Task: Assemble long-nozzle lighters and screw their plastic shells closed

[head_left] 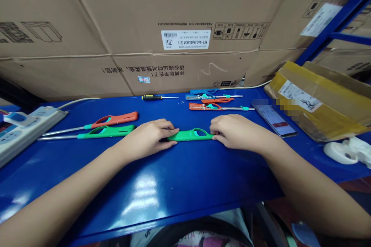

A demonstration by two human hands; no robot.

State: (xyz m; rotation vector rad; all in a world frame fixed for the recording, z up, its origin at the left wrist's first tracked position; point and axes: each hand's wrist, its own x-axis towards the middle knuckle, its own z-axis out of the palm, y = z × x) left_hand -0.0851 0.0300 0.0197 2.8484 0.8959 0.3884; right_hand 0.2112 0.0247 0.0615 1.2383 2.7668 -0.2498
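A green gas lighter (188, 135) lies across the middle of the blue tabletop, between my two hands. My left hand (153, 135) pinches the end of its handle with thumb and fingers. At the other end, my right hand (232, 131) grips it near the teal trigger loop and hides whatever continues beyond. To the left rest an orange lighter (116, 119) and another green lighter (106, 132), their metal tubes pointing left. Behind my hands are opened lighter halves: an orange one (203, 106) with its inner parts showing, and a blue one (199, 96).
A black and yellow screwdriver (152, 97) lies near the large cardboard box (130, 38) at the back. A phone (275, 119) and a taped carton (319, 104) are on the right, near a white object (340, 153). A power strip (31, 127) sits at the left.
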